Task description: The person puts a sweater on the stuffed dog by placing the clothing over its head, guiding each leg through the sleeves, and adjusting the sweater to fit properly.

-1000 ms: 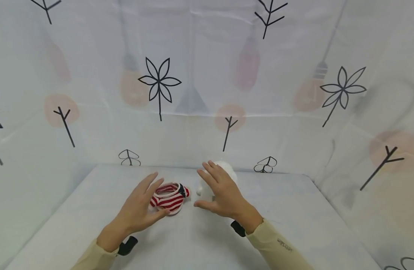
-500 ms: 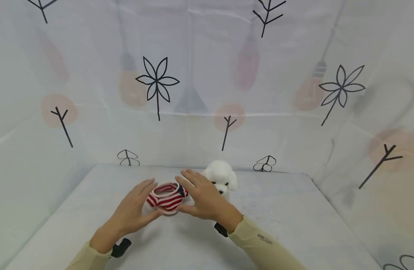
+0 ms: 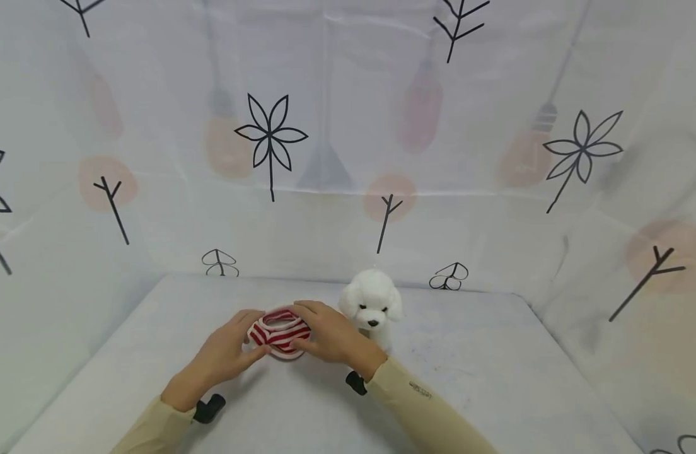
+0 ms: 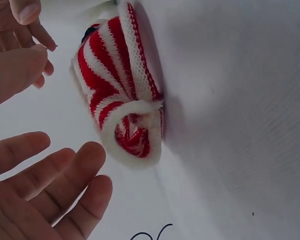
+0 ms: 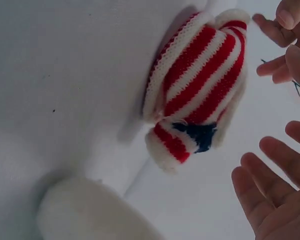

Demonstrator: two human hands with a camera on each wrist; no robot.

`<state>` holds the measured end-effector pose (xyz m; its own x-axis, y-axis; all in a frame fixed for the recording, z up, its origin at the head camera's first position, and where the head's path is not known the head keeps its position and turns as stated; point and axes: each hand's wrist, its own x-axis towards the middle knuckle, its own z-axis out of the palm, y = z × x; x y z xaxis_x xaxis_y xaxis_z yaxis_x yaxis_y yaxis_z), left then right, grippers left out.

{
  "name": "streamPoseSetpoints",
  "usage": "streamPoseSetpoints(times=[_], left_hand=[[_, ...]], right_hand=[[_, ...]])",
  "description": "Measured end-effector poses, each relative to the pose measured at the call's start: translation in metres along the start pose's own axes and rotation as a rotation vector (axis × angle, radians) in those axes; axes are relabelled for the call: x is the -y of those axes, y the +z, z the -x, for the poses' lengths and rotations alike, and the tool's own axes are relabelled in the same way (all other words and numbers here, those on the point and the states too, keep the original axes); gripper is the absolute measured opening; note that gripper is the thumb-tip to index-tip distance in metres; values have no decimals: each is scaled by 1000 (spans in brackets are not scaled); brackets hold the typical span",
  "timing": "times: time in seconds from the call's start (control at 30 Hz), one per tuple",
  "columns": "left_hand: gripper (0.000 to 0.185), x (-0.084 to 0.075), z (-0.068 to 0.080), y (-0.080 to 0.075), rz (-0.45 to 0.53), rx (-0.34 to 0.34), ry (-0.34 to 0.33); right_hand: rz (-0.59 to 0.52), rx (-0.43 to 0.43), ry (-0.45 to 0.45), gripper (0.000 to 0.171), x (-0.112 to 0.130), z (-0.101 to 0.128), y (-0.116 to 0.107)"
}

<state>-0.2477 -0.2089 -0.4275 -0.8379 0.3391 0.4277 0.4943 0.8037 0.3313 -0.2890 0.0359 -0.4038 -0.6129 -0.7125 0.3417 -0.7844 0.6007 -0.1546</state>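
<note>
A small red-and-white striped knit sweater (image 3: 280,342) stands on the white surface between both hands, its round neck opening upward. My left hand (image 3: 223,350) is at its left side and my right hand (image 3: 332,334) at its right, partly covering it. In the left wrist view, the left fingers (image 4: 65,185) are spread and apart from the sweater (image 4: 107,65), near a white-rimmed sleeve hole. A dark blue patch marks the sweater (image 5: 197,75) in the right wrist view, where the right fingers (image 5: 270,185) are loosely extended, with a gap to the knit.
Just right of the right hand, a white plush dog (image 3: 373,297) sits upright, its lower body partly hidden by the forearm. White cloth covers the tabletop (image 3: 467,359). Patterned cloth walls (image 3: 325,239) rise behind it and at both sides.
My right hand has moved left, off the front of the plush dog, to the sweater's right side. The left hand has come slightly closer to the sweater. The dog's face is now uncovered.
</note>
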Motion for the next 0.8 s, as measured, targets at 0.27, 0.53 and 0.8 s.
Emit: streamPoseSetpoints(times=[0.27,0.53,0.8], left_hand=[[60,7,-3,7,-7,50,-47],[48,6,-14,12,15,10,-16],[38,0,-19,24,39,113,-135]], right_hand=[[-92,93,50,54,-5,-18,11],[-13,155,72,40,-9,-33,14],[-13,167,116,23,-12,-31,26]])
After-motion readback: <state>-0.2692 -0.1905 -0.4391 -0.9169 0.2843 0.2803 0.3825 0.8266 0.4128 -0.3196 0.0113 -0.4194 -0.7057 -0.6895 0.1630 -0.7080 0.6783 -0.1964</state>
